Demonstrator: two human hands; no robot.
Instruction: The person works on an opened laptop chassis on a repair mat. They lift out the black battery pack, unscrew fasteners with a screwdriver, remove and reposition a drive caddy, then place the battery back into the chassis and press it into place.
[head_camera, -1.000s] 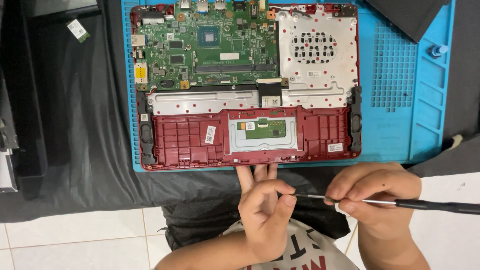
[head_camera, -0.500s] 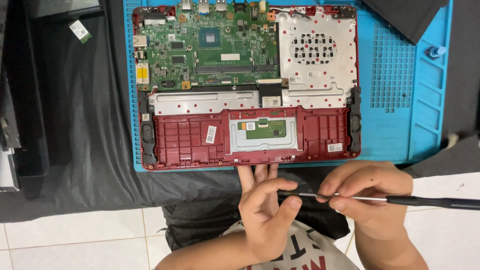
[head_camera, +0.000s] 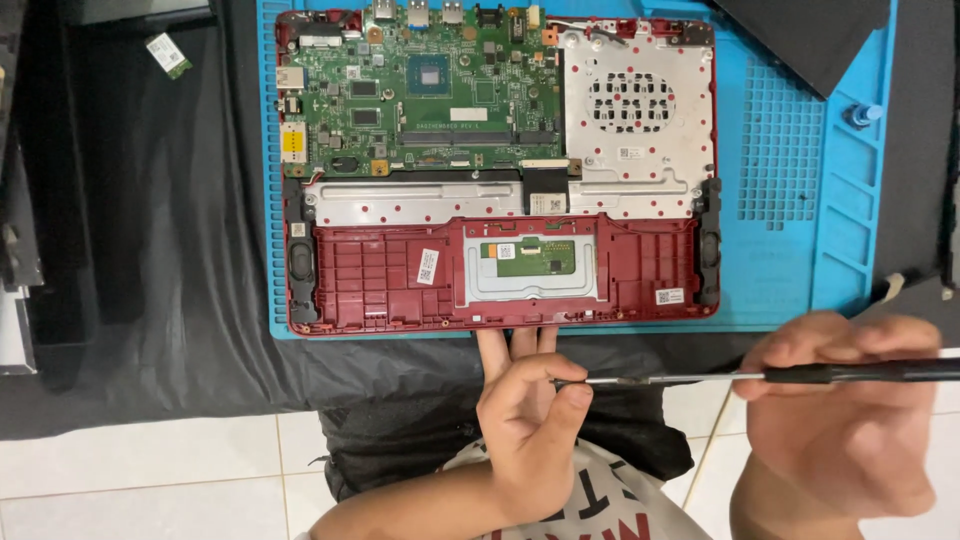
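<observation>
Your right hand (head_camera: 850, 410) is clenched around the black handle of a screwdriver (head_camera: 760, 376), which lies level just near of the blue mat (head_camera: 800, 150), its thin metal shaft pointing left. Your left hand (head_camera: 525, 420) pinches the shaft's tip between thumb and forefinger, other fingers extended toward the opened red laptop base (head_camera: 500, 170) lying on the mat just beyond.

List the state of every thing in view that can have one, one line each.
Laptop: opened up, bottom cover off, lying on the blue mat.
Motherboard: exposed, seated in the red chassis.
Screwdriver: held level, tip at the left hand's fingertips.
Left hand: pinching at the tip.
Right hand: closed on the handle.
</observation>
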